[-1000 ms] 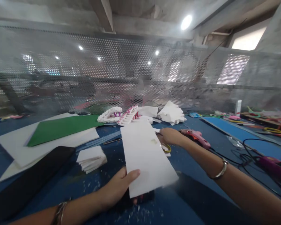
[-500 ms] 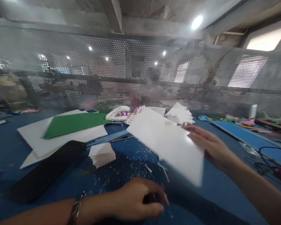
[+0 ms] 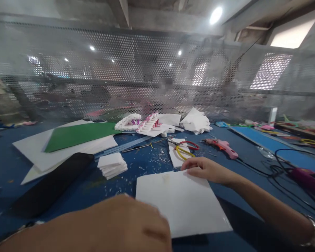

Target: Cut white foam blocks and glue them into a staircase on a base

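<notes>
A white sheet of paper (image 3: pixel 182 206), with a small stain near its far edge, is held low over the table in front of me. My right hand (image 3: pixel 206 170) pinches its far right corner between thumb and fingers. Close to the camera, my left hand (image 3: pixel 126 224) covers the sheet's near left side; its fingers are hidden behind its own back, so its grip cannot be made out. Just beyond the right hand, scissors (image 3: pixel 183 150) with red and yellow handles lie on a white strip (image 3: pixel 174 160).
A pink glue gun (image 3: pixel 224 148) and its black cable lie to the right, before a blue board (image 3: pixel 265 145). Leftward are a stack of white cards (image 3: pixel 112 164), a black long object (image 3: pixel 52 185) and a green sheet (image 3: pixel 81 135). White-and-pink models (image 3: pixel 148 124) stand at the back.
The sheet, which the right hand swung up to the right, has come down nearer to me, uncovering the scissors. My left hand let go of it earlier and has moved closer to the camera.
</notes>
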Action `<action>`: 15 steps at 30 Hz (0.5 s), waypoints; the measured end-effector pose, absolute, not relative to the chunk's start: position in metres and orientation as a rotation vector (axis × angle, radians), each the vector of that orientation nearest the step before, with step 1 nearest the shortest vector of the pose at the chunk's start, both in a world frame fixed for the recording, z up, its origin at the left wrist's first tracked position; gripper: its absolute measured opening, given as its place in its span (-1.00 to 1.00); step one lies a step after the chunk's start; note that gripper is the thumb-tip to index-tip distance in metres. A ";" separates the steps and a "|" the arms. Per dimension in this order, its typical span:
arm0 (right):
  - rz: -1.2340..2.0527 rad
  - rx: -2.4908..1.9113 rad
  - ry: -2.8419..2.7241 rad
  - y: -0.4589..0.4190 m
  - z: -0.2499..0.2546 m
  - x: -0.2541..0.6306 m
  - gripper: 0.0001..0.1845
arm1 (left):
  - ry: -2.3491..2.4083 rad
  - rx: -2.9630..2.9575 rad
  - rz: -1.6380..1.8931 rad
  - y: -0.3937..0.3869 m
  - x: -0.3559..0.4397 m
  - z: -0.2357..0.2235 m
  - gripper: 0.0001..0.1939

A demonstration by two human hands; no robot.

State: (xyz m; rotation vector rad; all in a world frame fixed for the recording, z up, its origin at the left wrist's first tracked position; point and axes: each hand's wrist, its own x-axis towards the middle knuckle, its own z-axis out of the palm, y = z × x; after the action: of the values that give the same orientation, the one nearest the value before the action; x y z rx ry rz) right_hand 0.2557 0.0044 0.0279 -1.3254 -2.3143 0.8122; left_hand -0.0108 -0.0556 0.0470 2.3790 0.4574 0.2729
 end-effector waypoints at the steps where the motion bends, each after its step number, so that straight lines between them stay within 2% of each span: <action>1: 0.746 -1.304 -2.352 0.004 0.027 0.253 -0.81 | 0.530 2.464 0.228 -0.053 -0.010 0.049 -0.69; 4: 0.508 -1.234 -2.457 0.004 0.024 0.250 -0.80 | 0.825 2.639 0.144 -0.040 -0.003 0.044 -0.20; 6: 0.368 -1.195 -2.519 0.008 0.023 0.251 -0.78 | 0.889 2.667 0.024 -0.033 0.001 0.034 -0.01; 10: 0.204 -1.156 -2.665 0.025 0.017 0.253 -0.57 | 0.850 2.639 -0.140 -0.029 0.002 0.020 0.00; 15: 0.087 -1.127 -2.812 0.056 0.004 0.255 -0.66 | 0.851 2.677 -0.183 -0.035 -0.002 0.023 -0.03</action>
State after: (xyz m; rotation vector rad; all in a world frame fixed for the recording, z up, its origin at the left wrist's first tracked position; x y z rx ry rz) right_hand 0.2550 0.0561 0.0039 -1.1266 -2.8116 0.0871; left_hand -0.0022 -0.0346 0.0232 2.6768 0.8506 -0.1826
